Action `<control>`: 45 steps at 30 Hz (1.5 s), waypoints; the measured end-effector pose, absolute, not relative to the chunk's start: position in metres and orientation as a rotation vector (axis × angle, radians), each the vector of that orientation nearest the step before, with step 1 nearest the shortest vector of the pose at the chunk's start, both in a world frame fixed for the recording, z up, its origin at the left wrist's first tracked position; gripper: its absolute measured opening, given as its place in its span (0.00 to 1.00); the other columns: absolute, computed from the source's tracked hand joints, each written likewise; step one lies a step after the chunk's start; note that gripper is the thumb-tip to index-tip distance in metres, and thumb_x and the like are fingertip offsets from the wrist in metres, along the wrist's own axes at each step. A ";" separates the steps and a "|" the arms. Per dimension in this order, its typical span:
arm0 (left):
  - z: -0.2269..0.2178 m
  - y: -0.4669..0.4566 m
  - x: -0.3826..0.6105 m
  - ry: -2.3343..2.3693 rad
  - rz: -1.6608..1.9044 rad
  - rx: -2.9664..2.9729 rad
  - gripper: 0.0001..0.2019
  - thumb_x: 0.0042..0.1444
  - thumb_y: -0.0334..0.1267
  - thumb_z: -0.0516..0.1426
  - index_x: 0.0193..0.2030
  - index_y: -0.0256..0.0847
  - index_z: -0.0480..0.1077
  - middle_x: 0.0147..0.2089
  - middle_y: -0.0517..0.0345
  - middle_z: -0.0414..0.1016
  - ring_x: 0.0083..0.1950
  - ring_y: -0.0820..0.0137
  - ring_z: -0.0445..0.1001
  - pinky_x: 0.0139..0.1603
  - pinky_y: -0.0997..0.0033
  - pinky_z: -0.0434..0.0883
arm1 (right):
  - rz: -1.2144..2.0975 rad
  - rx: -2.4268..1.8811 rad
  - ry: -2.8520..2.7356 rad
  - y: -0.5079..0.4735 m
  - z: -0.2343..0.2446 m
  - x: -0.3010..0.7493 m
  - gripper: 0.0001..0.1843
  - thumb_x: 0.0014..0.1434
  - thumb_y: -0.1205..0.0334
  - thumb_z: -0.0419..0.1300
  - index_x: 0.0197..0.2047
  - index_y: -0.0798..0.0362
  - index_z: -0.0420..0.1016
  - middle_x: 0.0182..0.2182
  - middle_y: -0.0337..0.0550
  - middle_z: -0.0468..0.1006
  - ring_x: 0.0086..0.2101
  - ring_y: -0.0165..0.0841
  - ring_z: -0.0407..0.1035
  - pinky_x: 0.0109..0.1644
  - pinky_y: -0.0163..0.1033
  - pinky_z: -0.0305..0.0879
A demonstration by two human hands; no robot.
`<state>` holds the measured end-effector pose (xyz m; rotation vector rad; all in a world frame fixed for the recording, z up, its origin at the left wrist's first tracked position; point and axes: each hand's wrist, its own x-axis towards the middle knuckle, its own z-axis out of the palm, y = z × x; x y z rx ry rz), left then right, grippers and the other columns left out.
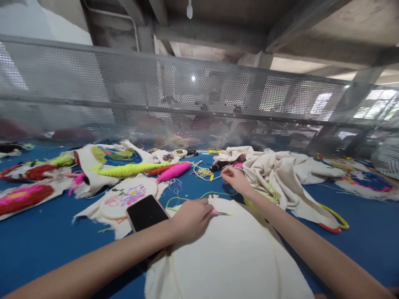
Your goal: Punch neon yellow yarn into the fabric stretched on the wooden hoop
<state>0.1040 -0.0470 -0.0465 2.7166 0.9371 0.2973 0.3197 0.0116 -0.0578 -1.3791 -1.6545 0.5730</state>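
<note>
My left hand (190, 219) pinches a needle (225, 214) over the hoop cloth (230, 253) (blank) at 6 o'clock; my right hand (234, 179) pinches thread (199, 198) at 12. Blue table (43, 245), mesh fence (199, 104) beyond.

I am seeing a deep blue tabletop (46, 241) carrying a plain cream cloth stretched in a round hoop (230, 257). A glossy black rectangular phone (146, 212) is lying beside a smaller round hoop showing a pink and purple flower outline (127, 196). A neon yellow-green yarn cone (127, 169) and a hot pink yarn cone (173, 171) are glowing behind.
</note>
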 end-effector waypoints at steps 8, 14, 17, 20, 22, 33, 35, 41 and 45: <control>-0.045 -0.046 0.100 0.927 0.354 2.625 0.21 0.65 0.47 0.39 0.46 0.45 0.71 0.40 0.55 0.73 0.41 0.64 0.71 0.40 0.67 0.63 | 0.514 -1.405 -1.789 0.005 -0.077 0.318 0.04 0.53 0.62 0.56 0.30 0.52 0.68 0.25 0.37 0.72 0.27 0.30 0.65 0.34 0.36 0.60; -0.044 -0.044 0.096 1.052 0.464 2.488 0.17 0.64 0.46 0.44 0.42 0.45 0.71 0.39 0.57 0.73 0.41 0.66 0.69 0.39 0.70 0.63 | 0.624 -1.246 -1.697 -0.036 -0.052 0.305 0.06 0.57 0.59 0.56 0.34 0.52 0.70 0.31 0.39 0.74 0.33 0.31 0.69 0.38 0.36 0.63; -0.043 -0.043 0.096 1.039 0.453 2.456 0.15 0.64 0.46 0.45 0.43 0.46 0.71 0.39 0.59 0.73 0.41 0.67 0.69 0.39 0.70 0.63 | 0.659 -1.250 -1.534 -0.064 -0.047 0.297 0.06 0.57 0.58 0.58 0.36 0.51 0.70 0.32 0.38 0.74 0.34 0.31 0.69 0.37 0.35 0.64; -0.043 -0.043 0.097 1.047 0.424 2.467 0.15 0.64 0.45 0.46 0.45 0.46 0.71 0.39 0.59 0.73 0.40 0.67 0.69 0.38 0.70 0.63 | 0.640 -1.280 -1.594 -0.079 -0.050 0.294 0.05 0.57 0.58 0.58 0.36 0.50 0.71 0.32 0.37 0.75 0.34 0.29 0.69 0.37 0.33 0.63; -0.044 -0.043 0.098 1.060 0.403 2.507 0.15 0.64 0.44 0.45 0.46 0.46 0.71 0.37 0.58 0.73 0.40 0.66 0.69 0.37 0.70 0.63 | 0.630 -1.279 -1.676 -0.082 -0.052 0.295 0.04 0.59 0.59 0.57 0.36 0.50 0.71 0.32 0.36 0.75 0.34 0.28 0.68 0.37 0.32 0.63; -0.046 -0.041 0.100 1.055 0.369 2.625 0.17 0.65 0.44 0.42 0.46 0.43 0.70 0.35 0.55 0.70 0.37 0.65 0.67 0.36 0.68 0.62 | 0.652 -1.265 -1.679 -0.074 -0.058 0.304 0.05 0.62 0.60 0.54 0.37 0.51 0.69 0.30 0.35 0.73 0.30 0.26 0.69 0.33 0.31 0.63; -0.046 -0.041 0.099 1.048 0.361 2.624 0.17 0.65 0.44 0.42 0.46 0.43 0.70 0.35 0.55 0.70 0.37 0.65 0.66 0.36 0.68 0.62 | 0.640 -1.267 -1.684 -0.074 -0.058 0.304 0.05 0.61 0.61 0.54 0.36 0.51 0.69 0.31 0.35 0.73 0.30 0.26 0.69 0.32 0.30 0.63; -0.048 -0.042 0.098 1.054 0.368 2.592 0.17 0.65 0.46 0.42 0.46 0.44 0.70 0.36 0.56 0.70 0.38 0.66 0.66 0.37 0.68 0.62 | 0.585 -1.281 -1.721 -0.075 -0.055 0.302 0.04 0.61 0.62 0.55 0.35 0.51 0.70 0.29 0.34 0.74 0.28 0.25 0.68 0.31 0.30 0.61; -0.048 -0.041 0.098 1.047 0.355 2.586 0.18 0.65 0.46 0.42 0.46 0.44 0.70 0.36 0.55 0.70 0.38 0.66 0.67 0.38 0.67 0.63 | 0.572 -1.280 -1.735 -0.075 -0.056 0.303 0.04 0.61 0.62 0.55 0.35 0.51 0.70 0.29 0.34 0.74 0.28 0.25 0.68 0.31 0.30 0.61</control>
